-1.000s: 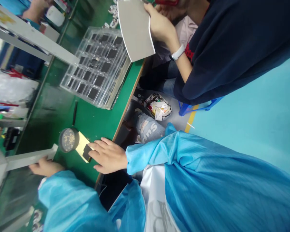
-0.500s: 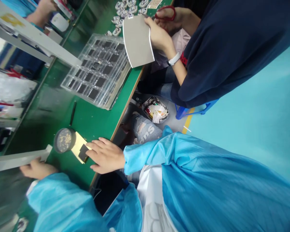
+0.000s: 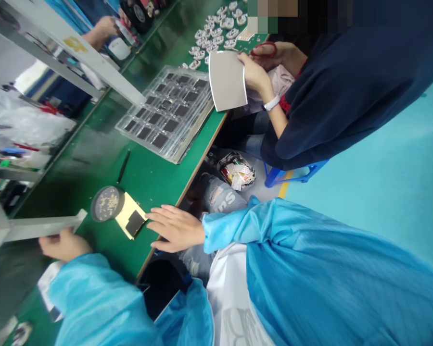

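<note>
The person's right hand (image 3: 175, 228), coming out of a light blue sleeve (image 3: 223, 230), hovers low over a green surface (image 3: 155, 178). Its fingers (image 3: 155, 216) are spread and not pinching anything, and their tips are just beside a pale yellow card with a black square patch (image 3: 126, 214), but I cannot tell if they touch it. This card lies on the surface, and its far end is touching a round dark disc with yellowish specks (image 3: 106, 204). The person's left hand (image 3: 65, 245) is at the far left, at the edge of a long white bar (image 3: 46, 229); the bar hides the fingers, so I cannot tell if they grip it. A thin black pen-shaped tool (image 3: 122, 166) lies on the surface near the disc. Further right stands a clear plastic tray with rows of black squares (image 3: 166, 113). Next to it, a co-worker in a dark navy sleeve (image 3: 324, 105) holds a curved pale grey sheet (image 3: 227, 79) in one hand and red-handled scissors (image 3: 263, 49) in the other. Many small white pieces (image 3: 216, 38) lie on the surface beyond this sheet. On the floor, a bag with paper scraps (image 3: 236, 170) sits near a blue stool (image 3: 292, 173).
</note>
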Available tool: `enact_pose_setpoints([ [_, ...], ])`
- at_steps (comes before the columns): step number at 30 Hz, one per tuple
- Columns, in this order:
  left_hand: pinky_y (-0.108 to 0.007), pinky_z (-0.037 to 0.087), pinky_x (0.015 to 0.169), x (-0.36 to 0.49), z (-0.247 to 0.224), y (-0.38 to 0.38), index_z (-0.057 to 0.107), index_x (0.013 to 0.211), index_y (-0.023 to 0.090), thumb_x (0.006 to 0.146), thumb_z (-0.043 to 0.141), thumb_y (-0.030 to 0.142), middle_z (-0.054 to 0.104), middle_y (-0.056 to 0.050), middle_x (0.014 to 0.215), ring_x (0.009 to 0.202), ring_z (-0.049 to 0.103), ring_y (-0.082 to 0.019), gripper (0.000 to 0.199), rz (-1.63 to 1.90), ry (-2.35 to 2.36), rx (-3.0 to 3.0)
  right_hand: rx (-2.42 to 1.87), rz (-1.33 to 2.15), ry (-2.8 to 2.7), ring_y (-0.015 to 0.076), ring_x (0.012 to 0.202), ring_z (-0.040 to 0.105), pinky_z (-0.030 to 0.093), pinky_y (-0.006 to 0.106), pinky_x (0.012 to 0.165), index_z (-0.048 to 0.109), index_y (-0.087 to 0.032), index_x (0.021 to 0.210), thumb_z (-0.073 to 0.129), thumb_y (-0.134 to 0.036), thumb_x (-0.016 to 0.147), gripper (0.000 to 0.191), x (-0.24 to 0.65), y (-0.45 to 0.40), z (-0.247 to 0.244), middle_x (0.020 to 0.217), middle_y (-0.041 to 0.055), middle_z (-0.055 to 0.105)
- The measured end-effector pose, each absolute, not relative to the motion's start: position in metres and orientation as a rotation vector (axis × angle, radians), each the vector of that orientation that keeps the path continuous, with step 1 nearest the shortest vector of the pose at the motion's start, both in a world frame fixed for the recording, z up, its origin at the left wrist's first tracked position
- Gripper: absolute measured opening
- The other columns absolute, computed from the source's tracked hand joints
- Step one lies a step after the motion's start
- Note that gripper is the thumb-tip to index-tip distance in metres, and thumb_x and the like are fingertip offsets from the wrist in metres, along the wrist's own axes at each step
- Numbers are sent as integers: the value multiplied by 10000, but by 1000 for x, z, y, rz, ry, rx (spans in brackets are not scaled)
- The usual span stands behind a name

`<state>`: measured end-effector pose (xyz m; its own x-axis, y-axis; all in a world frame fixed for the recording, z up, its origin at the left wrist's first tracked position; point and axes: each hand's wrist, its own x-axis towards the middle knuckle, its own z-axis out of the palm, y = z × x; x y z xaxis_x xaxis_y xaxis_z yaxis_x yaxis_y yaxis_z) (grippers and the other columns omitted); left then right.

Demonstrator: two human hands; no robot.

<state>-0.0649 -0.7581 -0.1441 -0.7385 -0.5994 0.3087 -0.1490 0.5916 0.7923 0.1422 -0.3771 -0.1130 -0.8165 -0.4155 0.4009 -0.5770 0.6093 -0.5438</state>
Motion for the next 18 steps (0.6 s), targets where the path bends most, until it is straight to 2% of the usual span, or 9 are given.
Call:
enact_pose_setpoints([
  [3,-307,552,1092,-61,-146,-754,564,1060,79,661,646,-12,691,-78,1101,1207,725,-243,418,-1155,-2160,570,804,975,-2593,282,1659,451,365,470,1465,675,-100,1502,412,-574,1180,631,143,-377,-113,1735,106,493],
  [7,-276,550,1145,-56,-151,-754,562,1382,-102,775,625,-131,738,-194,1330,1335,721,-227,611,-1212,-2233,356,804,959,-2591,263,1669,430,352,462,1472,675,-119,1507,386,-581,1183,633,143,-377,-115,1763,87,460],
  [12,-280,584,1088,-50,-148,-748,593,1452,-162,832,689,-200,771,-168,1225,1168,757,-204,629,-1297,-2165,413,820,951,-2554,242,1653,448,377,456,1457,683,-138,1475,420,-581,1171,597,146,-370,-117,1772,78,447],
  [14,-281,561,1102,-42,-142,-740,574,1489,-178,866,733,-176,755,-188,1258,1174,735,-192,643,-1357,-2156,470,834,959,-2543,245,1641,468,411,465,1432,683,-150,1465,462,-570,1158,565,149,-368,-114,1757,74,470],
  [15,-286,531,1138,-36,-139,-735,535,1535,-188,873,741,-172,735,-219,1307,1212,713,-188,694,-1429,-2145,496,834,970,-2527,248,1626,488,434,472,1412,685,-156,1454,488,-563,1149,546,152,-366,-111,1742,71,491],
  [16,-290,497,1171,-29,-136,-728,425,1631,-185,893,757,-144,684,-267,1407,1270,682,-187,811,-1505,-2111,585,836,986,-2511,249,1618,501,451,477,1396,682,-160,1447,517,-550,1137,525,154,-365,-108,1735,69,502],
  [17,-316,498,1179,-21,-132,-721,200,1741,-148,898,777,-113,570,-339,1545,1312,662,-198,1022,-1521,-2051,671,827,1018,-2493,245,1604,520,463,480,1382,679,-163,1438,552,-537,1123,505,155,-364,-104,1727,70,513],
  [18,-318,484,1199,-14,-129,-713,52,1798,-61,900,840,-22,348,-380,1712,1407,602,-207,1196,-1511,-2002,708,819,1055,-2477,241,1593,537,469,487,1372,671,-165,1434,585,-517,1109,487,156,-362,-100,1717,75,525],
])
